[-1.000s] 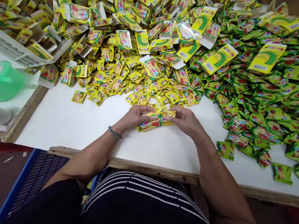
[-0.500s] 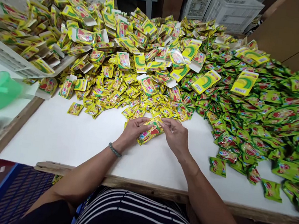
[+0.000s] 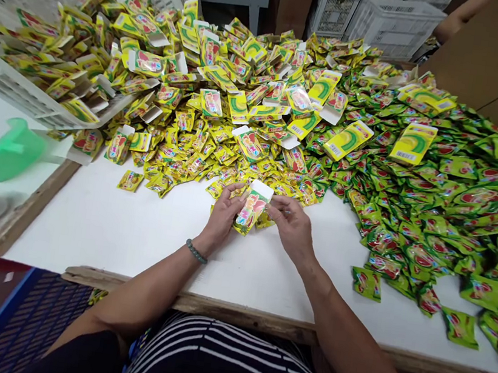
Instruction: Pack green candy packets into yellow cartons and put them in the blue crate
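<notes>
- Blue slatted plastic basket (image 3: pixel 30 317), lower L of frame, by the white wood-edged tabletop (image 3: pixel 133 232).
- L hand (image 3: pixel 222 216), w/ grey-green beaded bracelet (image 3: pixel 196 251), frame ctr: thumb & fingers closed on small printed yellow-&-green card box (image 3: pixel 251 211), tilted, white flap up top.
- R hand (image 3: pixel 293 224), just R of ctr: fingers bunched narrow at box's R edge; can't tell if pinching it.
- Small shiny yellow packets (image 3: pixel 199 149) heaped just beyond hands; glossy green packets (image 3: pixel 437 217) fill R side.
- Yellow card cartons (image 3: pixel 349 140) strewn atop heap, upper ctr.
- White plastic crates (image 3: pixel 390 21) stacked at top, R of ctr.
</notes>
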Demonstrator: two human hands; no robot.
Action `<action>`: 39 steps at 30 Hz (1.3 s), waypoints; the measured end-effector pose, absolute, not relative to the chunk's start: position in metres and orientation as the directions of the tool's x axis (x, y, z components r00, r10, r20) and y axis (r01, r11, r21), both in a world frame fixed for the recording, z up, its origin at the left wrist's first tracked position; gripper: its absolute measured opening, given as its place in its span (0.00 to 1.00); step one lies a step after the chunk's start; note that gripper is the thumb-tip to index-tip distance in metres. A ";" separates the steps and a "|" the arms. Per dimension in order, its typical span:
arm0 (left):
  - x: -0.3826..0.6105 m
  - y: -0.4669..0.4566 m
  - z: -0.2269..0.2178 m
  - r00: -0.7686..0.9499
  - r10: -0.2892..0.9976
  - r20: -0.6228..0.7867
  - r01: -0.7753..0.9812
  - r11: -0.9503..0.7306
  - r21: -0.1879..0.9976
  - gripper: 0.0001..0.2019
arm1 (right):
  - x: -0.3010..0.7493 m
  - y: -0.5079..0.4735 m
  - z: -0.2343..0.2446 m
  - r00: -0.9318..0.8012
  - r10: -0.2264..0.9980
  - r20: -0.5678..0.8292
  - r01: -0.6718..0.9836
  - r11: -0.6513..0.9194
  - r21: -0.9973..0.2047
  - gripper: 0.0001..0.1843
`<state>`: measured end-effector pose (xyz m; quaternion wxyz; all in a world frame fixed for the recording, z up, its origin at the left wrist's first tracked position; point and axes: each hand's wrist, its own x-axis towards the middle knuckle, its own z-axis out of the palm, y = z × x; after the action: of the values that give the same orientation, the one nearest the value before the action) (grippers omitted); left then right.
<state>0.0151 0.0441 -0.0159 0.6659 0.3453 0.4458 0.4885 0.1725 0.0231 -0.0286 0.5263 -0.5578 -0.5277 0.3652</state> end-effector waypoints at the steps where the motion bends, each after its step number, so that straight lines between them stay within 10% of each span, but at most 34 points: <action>1: 0.015 0.043 -0.015 0.145 0.963 -0.228 -0.313 0.263 0.913 0.29 | 0.172 0.024 -0.031 0.108 0.989 0.097 0.138 0.082 -0.987 0.19; 13: 0.010 0.042 -0.014 0.392 0.913 -0.111 -0.160 0.187 0.969 0.24 | 0.179 0.026 -0.026 -0.019 0.994 0.108 0.176 0.110 -0.978 0.15; 18: 0.013 0.042 -0.017 0.360 0.920 -0.153 -0.273 0.261 0.926 0.25 | 0.174 0.027 -0.032 -0.037 0.998 0.041 -0.026 0.040 -0.999 0.24; 23: 0.014 0.039 -0.016 0.226 0.957 -0.183 -0.289 0.245 0.925 0.29 | 0.174 0.023 -0.026 -0.037 0.994 0.099 0.135 0.103 -0.985 0.18; 39: 0.010 0.042 -0.017 0.198 0.974 -0.106 -0.164 0.140 0.976 0.24 | 0.182 0.030 -0.029 -0.014 0.972 -0.234 -0.343 -0.225 -0.912 0.15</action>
<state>0.0102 0.0420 -0.0175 0.6176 0.4665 0.4342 0.4609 0.1815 0.0301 -0.0290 0.5239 -0.4675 -0.3363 0.6275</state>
